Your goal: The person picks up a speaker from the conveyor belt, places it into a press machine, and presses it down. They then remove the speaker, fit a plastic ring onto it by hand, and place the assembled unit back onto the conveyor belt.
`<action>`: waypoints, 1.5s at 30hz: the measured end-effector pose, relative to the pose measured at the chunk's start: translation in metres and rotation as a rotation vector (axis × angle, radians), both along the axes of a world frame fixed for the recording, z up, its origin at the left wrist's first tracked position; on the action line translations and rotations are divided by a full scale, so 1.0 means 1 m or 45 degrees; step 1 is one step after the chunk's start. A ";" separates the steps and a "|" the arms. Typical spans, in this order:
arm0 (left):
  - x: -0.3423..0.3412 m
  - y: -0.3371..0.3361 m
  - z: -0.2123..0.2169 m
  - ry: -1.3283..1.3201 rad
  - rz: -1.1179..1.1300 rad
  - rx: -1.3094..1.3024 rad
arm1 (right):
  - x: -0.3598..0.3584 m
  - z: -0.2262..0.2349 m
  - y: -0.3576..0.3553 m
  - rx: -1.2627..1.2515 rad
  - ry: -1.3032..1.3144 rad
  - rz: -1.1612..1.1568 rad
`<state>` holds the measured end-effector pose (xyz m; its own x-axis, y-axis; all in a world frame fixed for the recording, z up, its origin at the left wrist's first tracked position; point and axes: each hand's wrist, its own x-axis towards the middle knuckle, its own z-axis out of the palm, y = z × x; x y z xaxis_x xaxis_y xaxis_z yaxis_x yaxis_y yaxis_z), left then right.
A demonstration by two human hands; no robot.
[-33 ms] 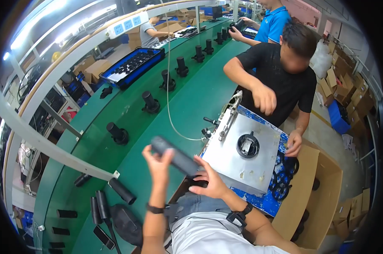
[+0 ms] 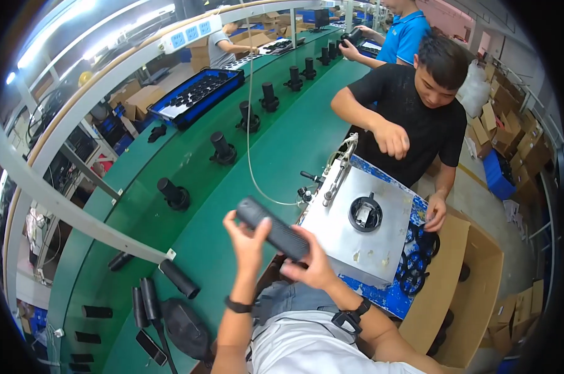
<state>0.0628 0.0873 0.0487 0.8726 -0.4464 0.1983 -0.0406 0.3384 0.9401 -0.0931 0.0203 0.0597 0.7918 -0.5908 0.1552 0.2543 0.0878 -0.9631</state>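
Observation:
A black cylinder (image 2: pixel 274 230) with a ribbed surface is held at a tilt in front of me, its upper end to the left. My left hand (image 2: pixel 247 240) grips it near that upper end, thumb lying across the side. Around the lower right end are the fingers of my right hand (image 2: pixel 313 263), closed on it too. A metal box fixture (image 2: pixel 357 243) stands just right of my hands, with a black ring (image 2: pixel 365 214) set in its top. Loose black cylinders (image 2: pixel 179 278) lie on the table at my left, by a black pouch (image 2: pixel 185 330) and a phone (image 2: pixel 151 346).
Several upright black cylinders on round bases (image 2: pixel 221 149) line the green conveyor (image 2: pixel 201 212). A co-worker in black (image 2: pixel 413 112) stands across the fixture, near black rings (image 2: pixel 413 274). An open cardboard box (image 2: pixel 481 293) is at right. A white frame post (image 2: pixel 76 209) crosses on the left; a thin hose (image 2: pixel 249 124) hangs ahead.
Both my hands have shifted slightly to the right with the cylinder, and its ribbed side now shows more clearly. The co-worker's hands have moved only a little.

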 end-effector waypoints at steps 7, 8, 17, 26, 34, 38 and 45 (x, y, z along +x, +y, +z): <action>-0.042 -0.022 0.056 0.053 -0.663 -0.185 | -0.057 0.012 -0.055 -0.190 -0.100 -0.474; -0.036 -0.024 0.053 0.038 -0.780 -0.188 | -0.063 0.018 -0.058 -0.176 -0.092 -0.459; -0.049 -0.050 0.039 -0.068 -1.055 -0.223 | -0.100 0.045 -0.074 -0.482 -0.003 -0.595; -0.096 -0.085 -0.018 0.410 -1.353 0.141 | -0.101 0.016 -0.129 -0.090 -0.739 -0.318; -0.076 -0.084 -0.035 -0.455 -0.780 0.304 | -0.073 0.013 -0.182 -0.663 -0.192 -0.734; -0.078 -0.084 -0.036 -0.475 -0.750 0.230 | -0.057 0.013 -0.181 -0.722 0.051 -0.616; -0.078 -0.086 -0.038 -0.487 -0.772 0.265 | -0.029 -0.026 -0.163 -0.743 0.149 -1.175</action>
